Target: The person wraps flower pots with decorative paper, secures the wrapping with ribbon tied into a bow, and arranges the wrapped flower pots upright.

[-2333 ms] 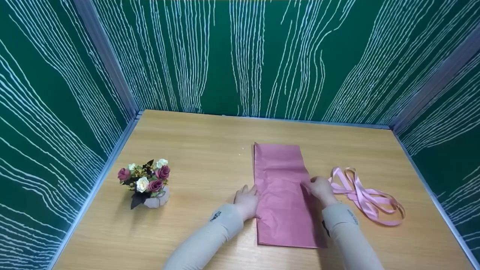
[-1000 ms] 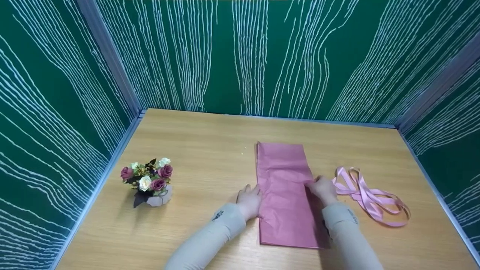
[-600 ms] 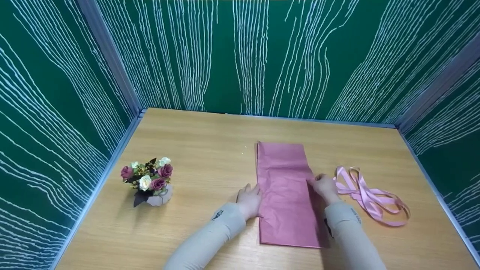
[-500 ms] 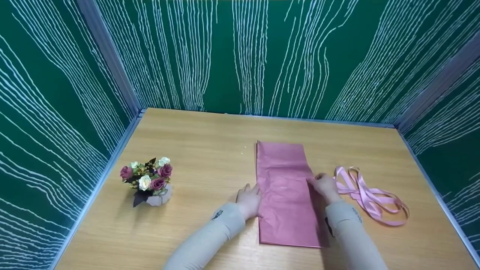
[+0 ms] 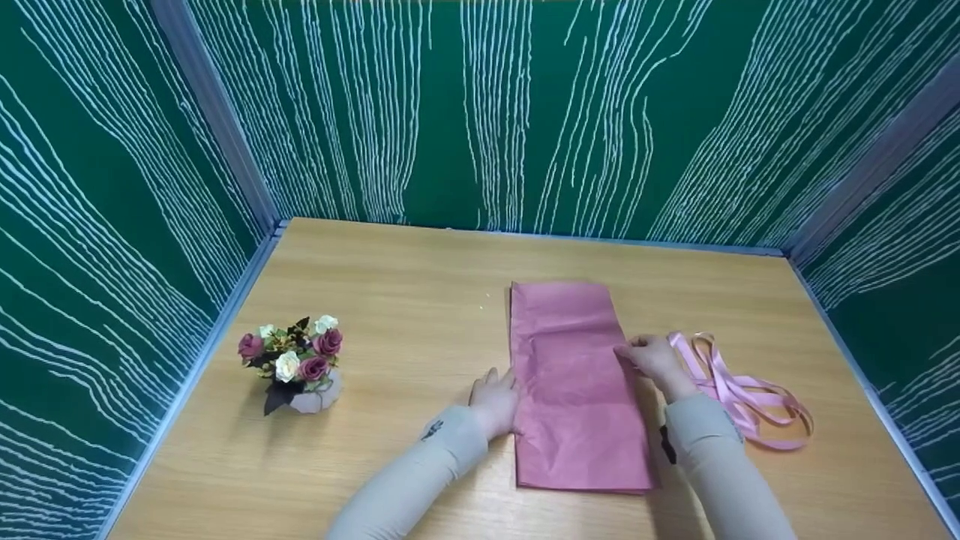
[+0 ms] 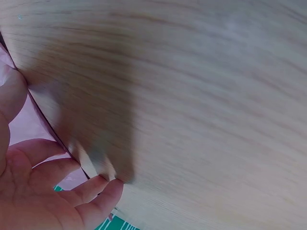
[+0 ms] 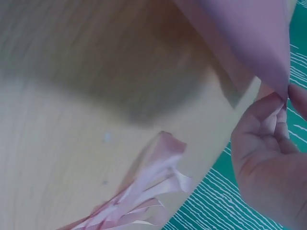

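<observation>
A long folded sheet of dusty-pink wrapping paper (image 5: 574,420) lies on the wooden table, its surface creased. Along its left edge rests my left hand (image 5: 493,405), the fingers loosely extended; the left wrist view shows this hand's fingertips (image 6: 115,187) at the edge and down by the wood. Between thumb and fingers my right hand (image 5: 654,361) pinches the paper's right edge. In the right wrist view that edge of the paper (image 7: 259,43) is raised off the table, with a shadow beneath it.
A coil of pink satin ribbon (image 5: 750,397) lies right of the paper, partly behind my right forearm. At the left stands a small pot of artificial roses (image 5: 292,364). Green walls with white wavy lines (image 5: 442,112) enclose the table (image 5: 397,277) at the back and sides.
My right hand has slid a little farther back and right along the paper's edge, and the paper's right side has lifted and bulged. My left hand stays in place.
</observation>
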{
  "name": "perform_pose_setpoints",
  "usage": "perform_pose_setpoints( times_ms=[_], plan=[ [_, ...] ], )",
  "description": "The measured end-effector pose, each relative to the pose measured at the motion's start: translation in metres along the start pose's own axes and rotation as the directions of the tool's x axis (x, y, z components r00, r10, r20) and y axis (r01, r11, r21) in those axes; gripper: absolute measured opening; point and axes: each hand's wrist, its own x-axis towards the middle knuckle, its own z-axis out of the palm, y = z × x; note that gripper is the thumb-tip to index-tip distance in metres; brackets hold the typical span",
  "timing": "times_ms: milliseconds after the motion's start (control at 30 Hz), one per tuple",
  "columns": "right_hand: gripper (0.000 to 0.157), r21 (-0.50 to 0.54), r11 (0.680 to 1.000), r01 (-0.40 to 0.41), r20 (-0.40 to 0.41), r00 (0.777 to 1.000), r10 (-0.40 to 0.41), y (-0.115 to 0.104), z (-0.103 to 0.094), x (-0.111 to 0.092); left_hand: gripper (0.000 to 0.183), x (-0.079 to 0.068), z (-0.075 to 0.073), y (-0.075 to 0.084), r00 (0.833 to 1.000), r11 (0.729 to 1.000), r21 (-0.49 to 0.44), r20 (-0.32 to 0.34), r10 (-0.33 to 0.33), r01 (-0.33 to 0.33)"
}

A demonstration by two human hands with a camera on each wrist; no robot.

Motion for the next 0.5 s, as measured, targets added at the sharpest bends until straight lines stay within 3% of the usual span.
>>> perform_pose_setpoints(
  times_ms=[233, 500],
  plan=[
    [0.040, 0.038, 0.998, -0.046, 0.112, 0.993, 0.041, -0.011, -0.008, -0.006, 0.089, 0.000, 0.002, -0.001, 1.000, 1.000, -0.018, 0.000, 0.004, -0.004],
    [0.045, 0.153, 0.988, -0.019, 0.159, 0.987, -0.006, -0.020, -0.011, -0.008, 0.089, 0.004, -0.002, -0.004, 1.000, 0.994, -0.106, 0.016, 0.022, -0.020]
  ],
)
